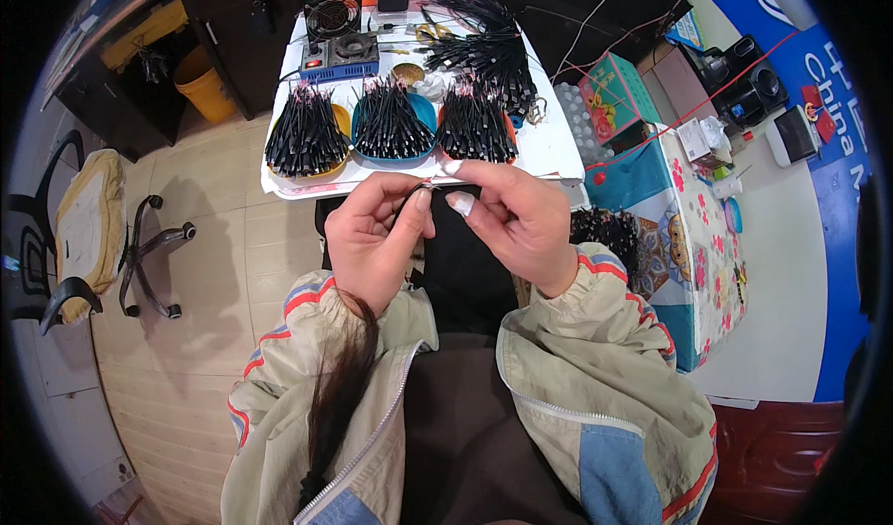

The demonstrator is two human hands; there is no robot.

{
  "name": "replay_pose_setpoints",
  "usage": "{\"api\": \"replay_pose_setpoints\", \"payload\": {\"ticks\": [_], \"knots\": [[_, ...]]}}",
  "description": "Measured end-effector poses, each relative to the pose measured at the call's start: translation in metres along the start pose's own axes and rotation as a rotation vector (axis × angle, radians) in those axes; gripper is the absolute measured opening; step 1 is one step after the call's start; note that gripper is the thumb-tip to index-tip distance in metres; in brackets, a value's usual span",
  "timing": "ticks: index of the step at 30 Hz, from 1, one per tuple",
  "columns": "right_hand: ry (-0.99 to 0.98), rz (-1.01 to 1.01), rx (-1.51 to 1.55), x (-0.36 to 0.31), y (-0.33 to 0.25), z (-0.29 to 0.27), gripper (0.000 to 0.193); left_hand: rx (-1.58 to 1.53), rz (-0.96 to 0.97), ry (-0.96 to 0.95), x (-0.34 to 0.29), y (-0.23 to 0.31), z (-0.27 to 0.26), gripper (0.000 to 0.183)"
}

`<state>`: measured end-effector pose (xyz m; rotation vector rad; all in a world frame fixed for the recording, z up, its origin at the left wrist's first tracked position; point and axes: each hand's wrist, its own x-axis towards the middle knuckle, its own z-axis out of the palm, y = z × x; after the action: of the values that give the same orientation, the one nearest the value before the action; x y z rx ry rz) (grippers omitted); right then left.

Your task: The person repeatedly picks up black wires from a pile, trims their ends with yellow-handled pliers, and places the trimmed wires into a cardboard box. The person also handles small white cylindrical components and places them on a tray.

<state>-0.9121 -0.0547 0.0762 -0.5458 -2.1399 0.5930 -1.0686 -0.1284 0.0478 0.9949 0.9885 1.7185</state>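
My left hand [372,237] pinches a thin black cable between thumb and forefinger, its fine wire end poking out toward the right. Close beside it, my right hand [526,223] has thumb and forefinger drawn together at that wire end, both tips wrapped in white. Both hands are over my lap, just before the table's near edge. Beyond them, three bunches of short black cables [305,134] stand in a yellow tray [344,120], a blue tray [424,111] and an orange tray [511,132].
On the white table [558,144] are a blue soldering station [339,69], a small black fan [332,15] and a large pile of black cables [488,46]. An office chair [93,218] stands at left. A pink-green box [614,97] is at right, beside a flowered tablecloth [702,246].
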Motion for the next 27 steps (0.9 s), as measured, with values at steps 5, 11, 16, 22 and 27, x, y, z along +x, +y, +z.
{"api": "replay_pose_setpoints", "payload": {"ticks": [5,11,16,22,27], "knots": [[0.040,-0.293,-0.172,0.009,0.007,0.001,0.025,-0.021,-0.039,-0.024,0.001,0.000,0.001,0.011],[0.059,-0.013,-0.078,0.000,-0.003,0.011,0.015,-0.026,-0.044,0.030,-0.002,-0.008,0.005,0.010],[-0.080,0.631,0.811,-0.001,0.000,0.013,0.013,0.717,0.611,0.115,0.004,-0.020,0.003,0.016],[-0.340,1.021,1.354,0.011,0.020,-0.003,0.016,0.788,0.610,-0.025,0.018,-0.018,-0.010,0.020],[-0.127,0.570,0.682,0.014,0.025,0.000,0.017,0.276,0.099,-0.041,0.022,-0.006,-0.008,0.013]]}}
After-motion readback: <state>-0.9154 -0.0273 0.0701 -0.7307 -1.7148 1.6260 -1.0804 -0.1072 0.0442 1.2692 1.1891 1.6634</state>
